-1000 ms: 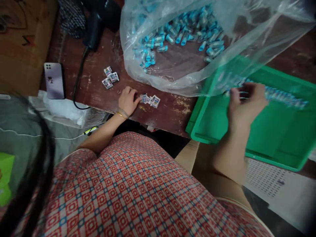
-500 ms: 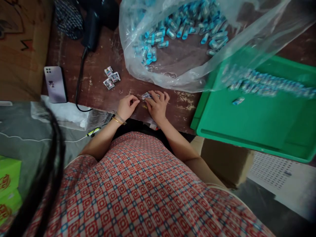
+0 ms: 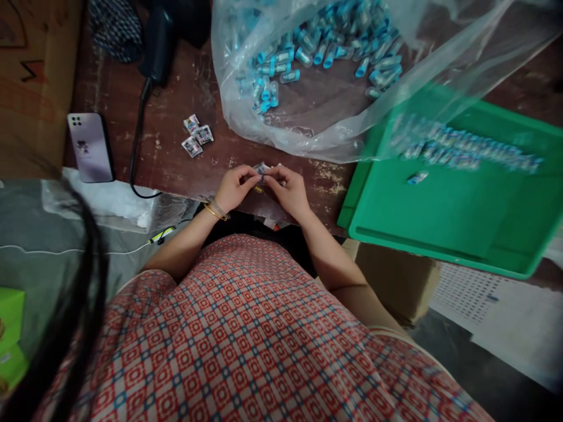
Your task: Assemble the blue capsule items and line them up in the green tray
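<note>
My left hand [image 3: 237, 186] and my right hand [image 3: 289, 191] meet near the table's front edge, each in a pinch, with fingertips almost touching. Whatever lies between the fingertips is too small to make out. Just beyond them is a small printed paper piece [image 3: 261, 168], partly covered by my fingers. Close under the fingertips a tiny yellow item [image 3: 258, 189] rests on the table. Farther left lie several small stacks of printed paper pieces [image 3: 203, 135].
A clear plastic bag [image 3: 290, 136] holds many small blue-capped vials [image 3: 303, 57]. To the right, a green tray [image 3: 422, 234] carries rows of labelled vials [image 3: 488, 146] and a single one [image 3: 417, 177]. A phone [image 3: 90, 147] and a corded dark tool [image 3: 157, 50] are on the left.
My right hand has lifted off the printed paper piece and closed into a pinch. My left hand has moved right, so both sets of fingertips now meet.
</note>
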The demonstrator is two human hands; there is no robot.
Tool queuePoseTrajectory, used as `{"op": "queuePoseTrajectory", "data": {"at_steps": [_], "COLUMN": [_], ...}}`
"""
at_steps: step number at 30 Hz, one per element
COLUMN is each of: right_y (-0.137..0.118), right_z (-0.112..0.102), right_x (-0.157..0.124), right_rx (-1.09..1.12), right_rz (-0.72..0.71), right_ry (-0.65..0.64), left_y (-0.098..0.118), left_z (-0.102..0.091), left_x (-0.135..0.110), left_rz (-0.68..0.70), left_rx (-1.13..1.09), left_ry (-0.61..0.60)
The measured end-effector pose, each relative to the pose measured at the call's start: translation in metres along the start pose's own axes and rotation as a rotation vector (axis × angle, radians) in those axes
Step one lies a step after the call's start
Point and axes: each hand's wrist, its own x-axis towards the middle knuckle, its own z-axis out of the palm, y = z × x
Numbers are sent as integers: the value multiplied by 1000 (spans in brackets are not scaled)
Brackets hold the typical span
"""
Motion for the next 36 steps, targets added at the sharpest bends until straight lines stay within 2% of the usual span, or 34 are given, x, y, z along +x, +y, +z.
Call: {"op": "queuePoseTrajectory", "data": {"at_steps": [4, 8, 10, 12, 15, 17, 19, 21, 24, 27, 29, 31, 33, 36], "right_y": [0, -2, -6, -14, -30, -39, -43, -36, -10, 22, 37, 43, 44, 39], "right_z": [7, 10, 6, 0, -12, -21, -29, -36, -39, -35, -33, -32, -32, -28], "right_x": [2, 3, 3, 3, 4, 14, 40, 82, 155, 199, 201, 189, 175, 164], "right_rx": [273, 332, 249, 73, -267, -389, -408, -415, -469, -448, -389, -350, -372, -482], "right_rz": [147, 154, 106, -6, -205, -288, -308, -282, -231, -210, -243, -295, -319, -265], "right_ry": [32, 30, 35, 19, -120, -234, -226, -86, 122, 183, 204, 203, 170, 130], "left_y": [0, -3, -4, -3, 0, 0, -2, -5, -10, -11, -11, -12, -14, -16], "left_z": [4, 7, 6, 3, -6, -14, -19, -20, -15, -11, -11, -12, -10, -4], "left_x": [-3, -2, 0, 1, 1, 0, 0, 0, 3, 5, 5, 5, 6, 8], "left_rz": [-68, -74, -50, -24, 9, 20, -7, -70, -156, -191, -194, -193, -199, -215], "left_rx": [-136, -173, -163, -139, -61, -16, -33, -129, -334, -462, -499, -526, -546, -566], "left_ry": [-3, 44, 33, -8, -72, -96, -98, -45, 93, 194, 238, 261, 258, 234]}}
